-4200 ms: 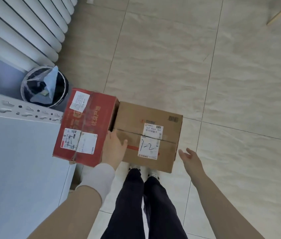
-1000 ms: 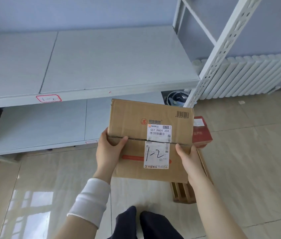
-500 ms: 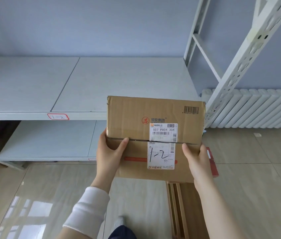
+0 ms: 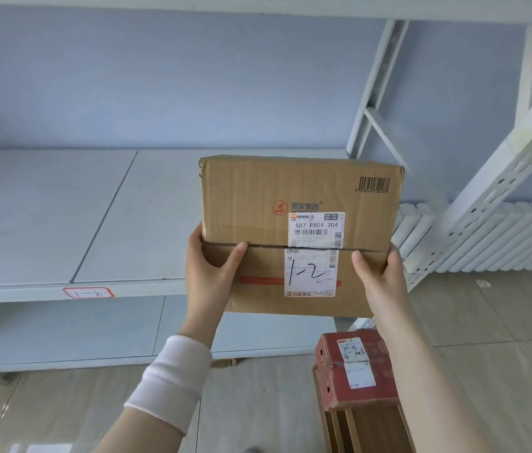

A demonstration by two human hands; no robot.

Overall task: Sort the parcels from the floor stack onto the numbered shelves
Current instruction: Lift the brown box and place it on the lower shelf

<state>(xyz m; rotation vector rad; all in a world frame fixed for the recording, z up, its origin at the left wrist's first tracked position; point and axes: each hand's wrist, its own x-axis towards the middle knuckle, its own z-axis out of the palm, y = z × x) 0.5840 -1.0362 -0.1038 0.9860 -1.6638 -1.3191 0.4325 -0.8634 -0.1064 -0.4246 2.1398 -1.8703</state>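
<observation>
Grey shelving [image 4: 147,223] ahead; brown cardboard parcel [image 4: 258,191], stiff, probably light, is gripped at its sides by left hand [image 4: 210,276] and right hand [image 4: 379,279].

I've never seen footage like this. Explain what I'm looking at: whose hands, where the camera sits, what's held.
No machine here: a person wears a camera on the head, so this single picture looks forward and down at their own arms. The left hand and right hand grip a brown parcel by its sides, thumbs on top, in the air before a pale shelf. The parcel's sticker reads 1-2 in handwriting; a red-edged tag on the shelf's front edge reads the same. On the floor, lower right, a red parcel lies.
</observation>
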